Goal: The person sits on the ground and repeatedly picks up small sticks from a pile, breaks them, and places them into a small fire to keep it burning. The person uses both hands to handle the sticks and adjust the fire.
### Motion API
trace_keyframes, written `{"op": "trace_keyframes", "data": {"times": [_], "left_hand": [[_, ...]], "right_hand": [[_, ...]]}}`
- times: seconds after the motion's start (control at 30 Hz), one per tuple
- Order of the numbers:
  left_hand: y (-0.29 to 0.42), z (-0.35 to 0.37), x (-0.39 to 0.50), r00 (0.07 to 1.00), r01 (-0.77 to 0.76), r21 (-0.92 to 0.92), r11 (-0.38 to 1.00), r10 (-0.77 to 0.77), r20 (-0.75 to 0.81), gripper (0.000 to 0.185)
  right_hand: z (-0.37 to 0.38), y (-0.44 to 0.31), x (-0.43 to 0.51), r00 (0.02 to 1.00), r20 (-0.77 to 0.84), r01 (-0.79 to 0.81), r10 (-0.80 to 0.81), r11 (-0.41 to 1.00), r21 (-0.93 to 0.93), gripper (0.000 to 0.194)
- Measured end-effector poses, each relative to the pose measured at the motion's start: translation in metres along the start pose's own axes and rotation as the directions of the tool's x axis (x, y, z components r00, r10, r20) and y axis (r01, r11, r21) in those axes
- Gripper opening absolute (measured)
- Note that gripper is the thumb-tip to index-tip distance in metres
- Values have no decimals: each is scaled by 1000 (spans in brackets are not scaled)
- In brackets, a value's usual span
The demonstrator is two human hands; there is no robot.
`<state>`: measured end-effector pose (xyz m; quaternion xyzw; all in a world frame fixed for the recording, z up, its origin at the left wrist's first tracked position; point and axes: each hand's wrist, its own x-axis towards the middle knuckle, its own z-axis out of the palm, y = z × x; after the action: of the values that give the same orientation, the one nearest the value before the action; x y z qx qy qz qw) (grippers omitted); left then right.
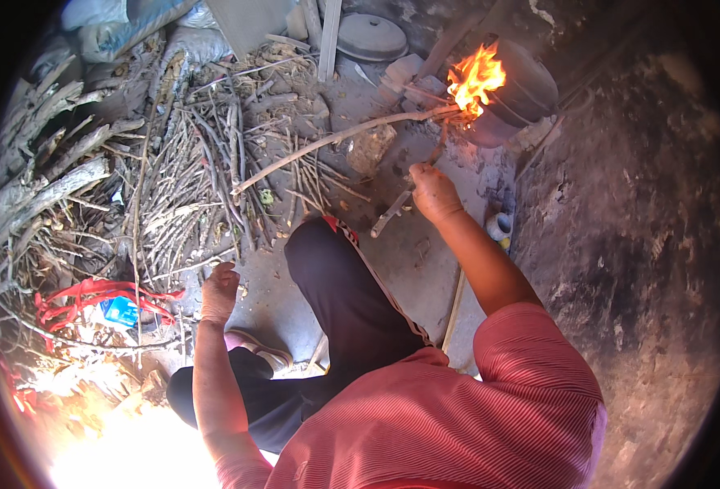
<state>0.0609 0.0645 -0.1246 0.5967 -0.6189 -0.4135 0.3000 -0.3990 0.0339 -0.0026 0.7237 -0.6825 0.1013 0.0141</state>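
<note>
My right hand (436, 191) grips a dark stick (440, 145) whose far end reaches into the fire (476, 79). Just below that hand, a thicker length of wood (390, 215) slants towards the floor; whether it belongs to the same stick I cannot tell. Flames rise against a dark, rounded metal pot (525, 88). A long branch (335, 139) runs from the fire to the heap of thin sticks (182, 183) on the left. Over the floor beside that heap, my left hand (220, 290) hangs with curled fingers, and nothing shows in it.
Split logs (48, 189) lie at far left, near a red strap (85, 299) and a blue packet (120, 310). A round lid (372, 38) leans at the back. One block (369, 150) sits under the branch. The sooty wall (622, 244) and a small pale container (499, 226) are at right.
</note>
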Motion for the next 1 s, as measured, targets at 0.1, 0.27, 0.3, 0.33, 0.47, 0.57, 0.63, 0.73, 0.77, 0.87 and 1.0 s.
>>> {"op": "trace_keyframes", "data": {"times": [0.1,0.27,0.3,0.33,0.47,0.57,0.63,0.73,0.77,0.87,1.0], "left_hand": [[0,0,-1,1000,-23,-15,1000,23,-1,27],[-4,2,2,1000,-30,16,999,30,-4,27],[-3,1,0,1000,-30,9,1000,30,-4,27],[-3,1,0,1000,-23,27,999,23,1,26],[0,3,2,1000,-12,60,998,11,22,26],[6,4,1,999,6,53,999,-8,34,26],[6,3,0,1000,8,42,999,-10,29,26],[-5,3,0,1000,-8,28,1000,7,14,27],[-8,2,0,1000,-12,32,999,11,10,27],[-5,2,-1,1000,8,38,999,-8,16,27],[-3,3,0,999,5,20,1000,-6,33,27]], "right_hand": [[6,14,8,1000,9,-1,2,1000,-17,25],[5,39,14,997,-71,30,-36,996,-89,17],[-1,35,10,995,-90,36,-42,996,-78,18],[-4,29,6,995,-91,43,-48,997,-64,19],[-22,-8,-12,998,-40,49,-49,999,-15,26],[-28,-24,-23,998,-12,61,-61,998,8,28],[-27,-25,-25,997,-5,75,-75,997,-6,25],[-22,-26,-27,997,-53,50,-48,998,30,28],[-22,-26,-27,998,-54,47,-45,998,34,27],[-21,-22,-29,998,-51,40,-38,999,33,26],[-20,-16,-25,999,-31,9,-10,1000,-21,26]]}}
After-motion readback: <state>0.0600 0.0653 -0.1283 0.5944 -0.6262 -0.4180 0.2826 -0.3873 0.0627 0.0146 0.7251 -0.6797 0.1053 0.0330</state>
